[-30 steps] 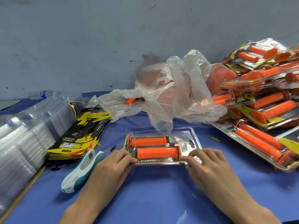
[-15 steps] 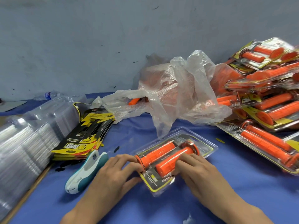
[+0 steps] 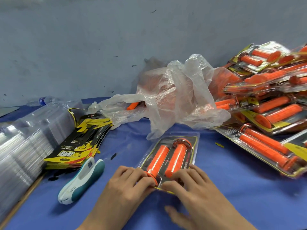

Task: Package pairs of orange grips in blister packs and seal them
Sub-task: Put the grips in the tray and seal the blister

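Both hands were down on the near end of the blister pack (image 3: 191,146), which lay flat on the blue table (image 3: 232,188) and ran straight away from the hold. The left hand (image 3: 131,181) had its fingers curled over the near left corner, right by the flange of one grip. The right hand (image 3: 187,183) had its fingers bent onto the near right edge, with the thumb trailing clear behind. Whether the left thumb was under the pack could not be seen.

The two orange grips (image 3: 157,159) sat side by side in their pockets just beyond the fingertips, one flange at the near end and one at the far end.

This looked like the closing press on the near edge, and the trick was likely even pressure. Working from the middle out to each corner should seat the clear shell on the yellow-bordered card without a gap. Pushing on the grips themselves risked rocking them out of their pockets.

The stapler (image 3: 81,181) waited just left of the hold, within easy reach of the left hand, so the right hand would do well to pin the edge while the stapler came in. The finished packs (image 3: 265,146) were heaped off to the right.
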Demonstrator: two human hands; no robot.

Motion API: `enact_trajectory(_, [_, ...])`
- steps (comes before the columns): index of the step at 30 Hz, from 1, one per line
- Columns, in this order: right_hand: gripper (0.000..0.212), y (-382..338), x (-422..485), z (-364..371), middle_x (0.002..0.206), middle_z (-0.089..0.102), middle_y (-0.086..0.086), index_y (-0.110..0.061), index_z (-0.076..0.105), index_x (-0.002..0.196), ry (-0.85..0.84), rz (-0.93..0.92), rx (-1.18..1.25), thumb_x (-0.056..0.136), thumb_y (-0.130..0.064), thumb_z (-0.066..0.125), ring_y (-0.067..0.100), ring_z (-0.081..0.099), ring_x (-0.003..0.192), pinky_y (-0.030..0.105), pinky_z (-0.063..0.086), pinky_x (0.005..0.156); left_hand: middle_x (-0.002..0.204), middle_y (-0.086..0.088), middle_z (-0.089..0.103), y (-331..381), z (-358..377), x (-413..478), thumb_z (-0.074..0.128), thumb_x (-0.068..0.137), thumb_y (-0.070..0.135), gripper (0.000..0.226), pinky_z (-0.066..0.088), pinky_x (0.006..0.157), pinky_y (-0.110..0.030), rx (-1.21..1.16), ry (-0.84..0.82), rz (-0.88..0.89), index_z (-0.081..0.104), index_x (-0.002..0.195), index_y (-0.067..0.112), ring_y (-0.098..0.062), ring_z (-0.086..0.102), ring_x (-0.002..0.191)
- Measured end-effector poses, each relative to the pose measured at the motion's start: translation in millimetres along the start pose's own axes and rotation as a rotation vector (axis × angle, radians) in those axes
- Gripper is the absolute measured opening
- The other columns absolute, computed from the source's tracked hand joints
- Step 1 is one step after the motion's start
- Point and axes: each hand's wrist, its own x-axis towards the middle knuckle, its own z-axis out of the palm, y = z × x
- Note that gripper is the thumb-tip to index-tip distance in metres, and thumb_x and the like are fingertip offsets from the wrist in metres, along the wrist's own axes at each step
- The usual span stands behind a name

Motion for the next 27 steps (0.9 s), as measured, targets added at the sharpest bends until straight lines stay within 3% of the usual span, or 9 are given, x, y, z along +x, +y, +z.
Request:
enact_trajectory(2, [0.016,-5.4,1.8,3.3,0.084,0.062,-0.008,-0.032,0.069,0.084,0.08,0.014,-0.053,0.08,-0.041,0.057,0.017,0.061,0.074,0.035,0.053,0.082,0.08,0.006,0.063,10.1,3.0,2.6,0.055,0.1,0.032,0.028,0.048,0.066,-0.032,0.001,0.018,0.013,0.073,0.081,0.021,-0.016,0.061,0.068])
enact_trajectory(4, [0.016,-3.7,3.4,4.3,0.082,0.062,-0.009,-0.03,0.068,0.078,0.105,0.035,-0.085,0.087,-0.034,0.056,0.018,0.058,0.07,0.032,0.054,0.077,0.08,0.006,0.063,14.8,5.4,2.4,0.057,0.098,0.032,0.026,0.049,0.066,-0.032,-0.002,0.025,0.005,0.073,0.081,0.021,-0.016,0.061,0.067])
enact_trajectory(10, [0.02,9.9,4.6,4.5,0.088,0.06,-0.013,-0.031,0.065,0.084,0.099,-0.005,-0.067,0.092,-0.034,0.047,0.014,0.058,0.076,0.029,0.047,0.091,0.078,0.005,0.06,8.2,9.2,-1.2,0.057,0.095,0.038,0.029,0.042,0.07,-0.027,0.016,0.062,-0.116,0.072,0.077,0.022,-0.015,0.053,0.068])
enact_trajectory(13, [0.006,20.0,1.3,4.7,0.091,0.058,-0.015,-0.033,0.062,0.089,0.08,-0.001,-0.082,0.09,-0.029,0.058,0.013,0.058,0.081,0.032,0.039,0.099,0.075,0.004,0.059,7.5,10.4,-0.3,0.058,0.092,0.032,0.026,0.04,0.069,-0.025,0.028,0.085,-0.113,0.072,0.074,0.02,-0.014,0.046,0.069])
enact_trajectory(15, [0.019,18.1,-0.1,8.1,0.09,0.057,-0.013,-0.034,0.062,0.091,0.084,0.028,-0.117,0.078,-0.023,0.071,0.013,0.059,0.082,0.035,0.04,0.101,0.074,0.004,0.059,9.5,10.8,2.9,0.058,0.092,0.03,0.026,0.041,0.069,-0.027,0.057,0.091,-0.093,0.071,0.073,0.02,-0.015,0.048,0.067])
enact_trajectory(16, [0.024,13.8,0.7,10.7,0.088,0.057,-0.012,-0.034,0.063,0.092,0.104,0.039,-0.133,0.074,-0.021,0.072,0.014,0.059,0.08,0.036,0.043,0.099,0.073,0.004,0.059,11.0,10.9,4.9,0.057,0.092,0.03,0.026,0.041,0.07,-0.028,0.076,0.091,-0.086,0.071,0.072,0.02,-0.016,0.051,0.065])
enact_trajectory(18, [0.014,3.9,4.6,16.7,0.079,0.055,-0.009,-0.034,0.065,0.086,0.183,0.054,-0.137,0.078,-0.023,0.067,0.016,0.056,0.07,0.032,0.047,0.09,0.073,0.003,0.059,15.4,11.7,7.4,0.056,0.093,0.03,0.028,0.042,0.069,-0.029,0.104,0.093,-0.08,0.071,0.071,0.02,-0.018,0.054,0.062])
enact_trajectory(21, [0.011,-2.8,11.0,22.6,0.07,0.05,-0.007,-0.03,0.063,0.073,0.254,0.092,-0.121,0.08,-0.028,0.072,0.017,0.052,0.062,0.027,0.039,0.076,0.073,0.004,0.059,20.5,13.1,7.3,0.056,0.092,0.031,0.027,0.041,0.07,-0.027,0.088,0.094,-0.092,0.07,0.071,0.021,-0.017,0.051,0.065])
enact_trajectory(27, [0.014,3.2,5.8,20.6,0.078,0.052,-0.012,-0.032,0.06,0.077,0.174,0.112,-0.034,0.074,-0.031,0.074,0.014,0.054,0.07,0.025,0.035,0.074,0.08,0.006,0.057,13.1,12.4,1.5,0.055,0.091,0.037,0.023,0.037,0.073,-0.022,-0.019,0.007,-0.122,0.069,0.077,0.026,-0.012,0.052,0.073])
